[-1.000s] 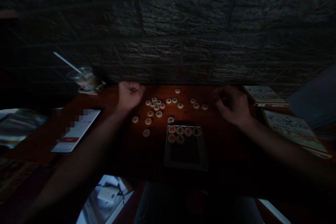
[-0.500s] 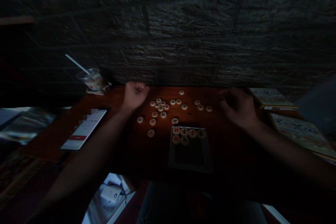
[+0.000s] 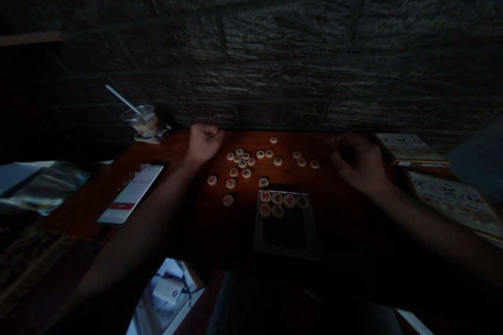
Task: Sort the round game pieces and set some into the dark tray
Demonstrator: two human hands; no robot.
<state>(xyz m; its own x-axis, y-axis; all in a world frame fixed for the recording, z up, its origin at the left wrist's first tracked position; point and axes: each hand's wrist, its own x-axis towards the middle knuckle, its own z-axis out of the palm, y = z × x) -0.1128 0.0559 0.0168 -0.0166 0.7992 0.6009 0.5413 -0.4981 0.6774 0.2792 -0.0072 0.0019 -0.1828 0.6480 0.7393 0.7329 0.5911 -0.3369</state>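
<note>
My left hand [image 3: 205, 143] is closed in a fist at the back left of the wooden table, and what it holds, if anything, is hidden. Several round Chinese chess pieces [image 3: 242, 163] with red or black characters lie scattered to the right of it. On the right, my right hand [image 3: 357, 163] hovers or rests with loosely bent fingers, a dark gap between thumb and fingers. Nearest to it is a piece [image 3: 315, 164] on its left. In front of me a shallow tray [image 3: 261, 248] bears several pieces, a full row at the far edge and two below at the left.
A phone [image 3: 129, 196] lies at the left, and a plastic cup [image 3: 144, 123] with a straw stands behind it. Two flat boxes [image 3: 411, 147] are at the right. A stone wall [image 3: 251, 63] bounds the table at the back. The light is dim.
The whole view has shifted slightly to the left, so everything appears a little further right. Both hands and the pieces keep their places on the table.
</note>
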